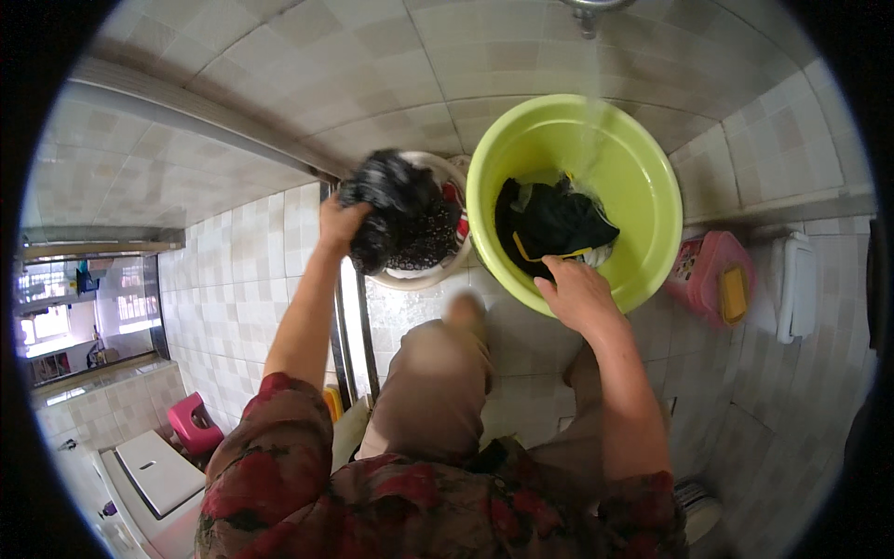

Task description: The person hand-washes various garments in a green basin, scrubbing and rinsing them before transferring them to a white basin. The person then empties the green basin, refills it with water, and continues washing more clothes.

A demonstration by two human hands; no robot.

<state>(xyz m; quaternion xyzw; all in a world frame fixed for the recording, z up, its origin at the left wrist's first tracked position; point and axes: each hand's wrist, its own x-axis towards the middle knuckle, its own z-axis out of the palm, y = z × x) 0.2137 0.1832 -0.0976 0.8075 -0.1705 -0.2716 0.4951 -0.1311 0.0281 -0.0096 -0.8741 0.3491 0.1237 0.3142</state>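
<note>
My left hand (pixel 342 220) grips a bunched dark cloth (pixel 390 202), blurred as if moving, above the left side of a whitish basin (pixel 419 283). In that basin lie a black garment with small light specks (pixel 434 234) and a red-and-white striped cloth (pixel 457 209). To the right stands a large lime-green plastic tub (pixel 646 202) holding a black garment with yellow trim (pixel 562 223). My right hand (pixel 576 290) reaches over the tub's near rim, its fingertips at the yellow trim; whether they pinch the cloth is hidden.
Water (pixel 592 126) runs from a metal tap (pixel 588 28) into the tub. A pink container (pixel 709 276) with a yellow block on it stands right of the tub, beside a white plastic item (pixel 796 286). A door frame (pixel 348 300) borders the left; beyond is a pink stool (pixel 195 423).
</note>
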